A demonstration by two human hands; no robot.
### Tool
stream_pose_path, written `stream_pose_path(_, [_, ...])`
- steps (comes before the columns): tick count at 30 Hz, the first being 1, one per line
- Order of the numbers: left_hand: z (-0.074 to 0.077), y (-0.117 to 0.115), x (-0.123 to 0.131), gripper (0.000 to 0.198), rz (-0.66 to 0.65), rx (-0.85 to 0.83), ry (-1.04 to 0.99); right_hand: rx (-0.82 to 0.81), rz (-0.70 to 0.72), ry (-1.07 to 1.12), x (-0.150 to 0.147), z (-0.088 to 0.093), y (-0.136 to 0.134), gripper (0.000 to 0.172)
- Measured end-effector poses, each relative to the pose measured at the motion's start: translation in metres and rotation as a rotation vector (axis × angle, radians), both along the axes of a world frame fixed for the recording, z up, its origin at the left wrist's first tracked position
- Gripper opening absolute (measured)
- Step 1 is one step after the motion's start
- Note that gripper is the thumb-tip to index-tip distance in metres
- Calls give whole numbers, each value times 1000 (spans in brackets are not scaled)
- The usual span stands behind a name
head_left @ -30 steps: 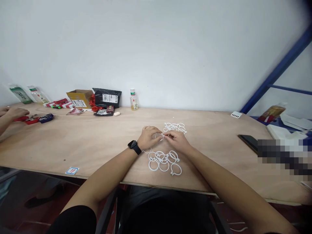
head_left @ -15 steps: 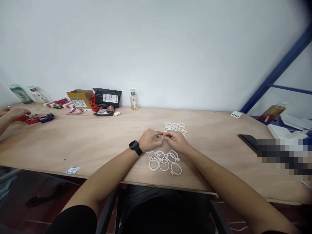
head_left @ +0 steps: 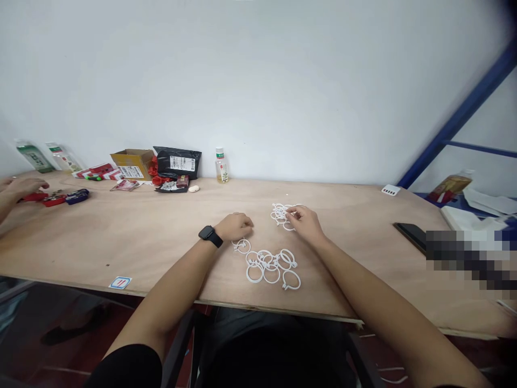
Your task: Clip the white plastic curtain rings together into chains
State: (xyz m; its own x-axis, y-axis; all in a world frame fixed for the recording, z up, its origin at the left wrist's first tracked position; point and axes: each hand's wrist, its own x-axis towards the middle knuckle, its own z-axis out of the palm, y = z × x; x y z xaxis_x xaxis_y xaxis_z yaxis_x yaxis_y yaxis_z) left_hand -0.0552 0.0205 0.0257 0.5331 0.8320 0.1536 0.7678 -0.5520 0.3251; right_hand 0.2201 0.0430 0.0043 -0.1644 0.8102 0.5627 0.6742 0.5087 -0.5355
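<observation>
My left hand rests low over the table, fingers loosely curled and slightly apart, with no ring visible between them. Just below it lie a couple of white plastic curtain rings, partly hidden by the hand. My right hand reaches to the far pile of white curtain rings; thumb and fingertips pinch at a ring on the pile's right side, and the hand covers part of the pile. Nearer to me, between my forearms, a loose group of similar rings lies flat, several overlapping, each with a small eyelet.
Against the wall stand a drink bottle, a black mailing bag and an open carton. Another person's hand works by red and blue items at far left. A phone lies right; a numbered card sits near the front edge.
My hands, together over a ring before, have separated. The left moved left and slightly down, uncovering rings beside the near group; the right moved right and up to the far pile.
</observation>
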Motion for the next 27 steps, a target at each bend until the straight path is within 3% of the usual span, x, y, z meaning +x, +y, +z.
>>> stream_pose_path(4, [2,1,-10,31,37,-177,53,-7,-39,2,7,-2,7,16])
stream_pose_path(10, [4,-3,-13,36,-26,-356,-56,23,156,-49,-11,1,-10,14])
stream_pose_path(14, [-1,-2,-11,18,-81,-360,-45,54,249,-93,-19,3,-18,11])
stream_pose_path(18, [-6,-4,0,11,-66,-231,-35,44,302,-92,-21,4,-21,12])
stream_pose_path(22, [-9,-8,13,19,-52,-59,-7,14,354,-108,-22,6,-27,12])
stream_pose_path(27, [-10,-13,23,30,38,21,-13,46,465,-188,-31,10,-39,19])
